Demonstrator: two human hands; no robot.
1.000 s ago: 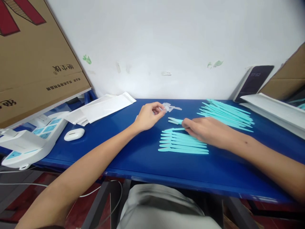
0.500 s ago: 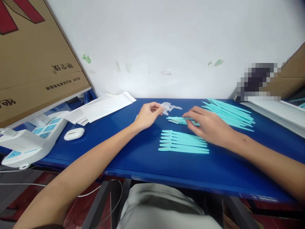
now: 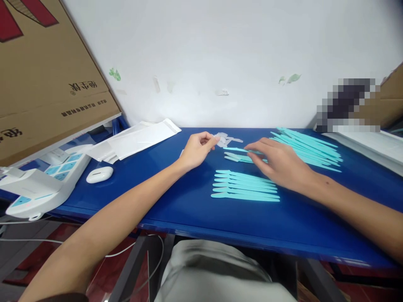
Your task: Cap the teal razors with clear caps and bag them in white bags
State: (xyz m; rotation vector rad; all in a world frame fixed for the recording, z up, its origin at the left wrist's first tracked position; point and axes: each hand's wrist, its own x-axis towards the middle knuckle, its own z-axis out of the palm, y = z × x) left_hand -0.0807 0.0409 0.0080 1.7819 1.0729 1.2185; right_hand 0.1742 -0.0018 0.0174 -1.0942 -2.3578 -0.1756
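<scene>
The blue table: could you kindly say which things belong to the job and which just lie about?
Likely job: teal stick in the right hand, teal row, teal pile; probably clear pieces by the left hand.
Apparently unrelated: earbud case, power strip, white sleeves.

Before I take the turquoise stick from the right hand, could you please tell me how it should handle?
The turquoise stick is probably fairly stiff, jutting straight from the right hand without visible sag. Being so slim, it should feel light. Its flat-looking shape suggests sliding rather than rolling if pushed.
</scene>
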